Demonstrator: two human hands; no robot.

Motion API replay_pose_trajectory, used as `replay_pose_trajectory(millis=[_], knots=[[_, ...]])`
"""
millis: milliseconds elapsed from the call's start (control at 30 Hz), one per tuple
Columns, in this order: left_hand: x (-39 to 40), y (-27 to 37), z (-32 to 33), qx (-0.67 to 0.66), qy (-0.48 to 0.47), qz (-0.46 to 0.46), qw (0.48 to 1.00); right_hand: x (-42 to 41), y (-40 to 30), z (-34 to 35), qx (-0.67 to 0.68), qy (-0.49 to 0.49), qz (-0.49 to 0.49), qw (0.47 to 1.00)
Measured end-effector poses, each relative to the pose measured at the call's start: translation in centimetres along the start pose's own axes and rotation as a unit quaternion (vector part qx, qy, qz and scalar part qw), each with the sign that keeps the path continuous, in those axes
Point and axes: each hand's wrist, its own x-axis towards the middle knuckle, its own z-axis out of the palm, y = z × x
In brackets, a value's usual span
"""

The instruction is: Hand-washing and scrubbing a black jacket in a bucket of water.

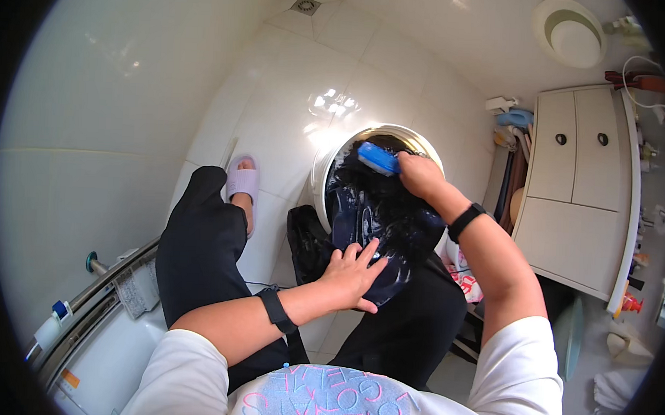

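Note:
A blue scrub brush (378,158) is held in my right hand (421,177), over dark wet cloth inside a white round tub (318,179). The dark wet garment (352,211) is draped over the tub's near rim towards my leg, with whitish streaks that look like suds. My left hand (353,276) lies spread on the near part of this cloth, its fingers apart. Another dark wet part of cloth (307,242) hangs outside the tub on the left. The brush's bristles are mostly hidden from me.
Pale floor tiles (282,88) surround the tub, with a floor drain (306,5) at the top. A white cabinet (572,145) stands at the right, and a basin (575,33) is beyond it. At the lower left are a metal rail (98,286) and a white tub-like fixture (117,348).

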Motion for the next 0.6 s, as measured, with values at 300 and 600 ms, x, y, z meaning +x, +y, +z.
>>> replay_pose_trajectory(millis=[300,600], knots=[[0.8,-0.9,0.5,-0.123,0.037,-0.066,0.990,-2.8,-3.0,0.7,0.015,0.086,-0.015,0.996],[2.7,-0.9,-5.0,-0.339,0.126,-0.047,0.931,1.3,-1.9,0.4,-0.043,0.030,0.039,0.998]])
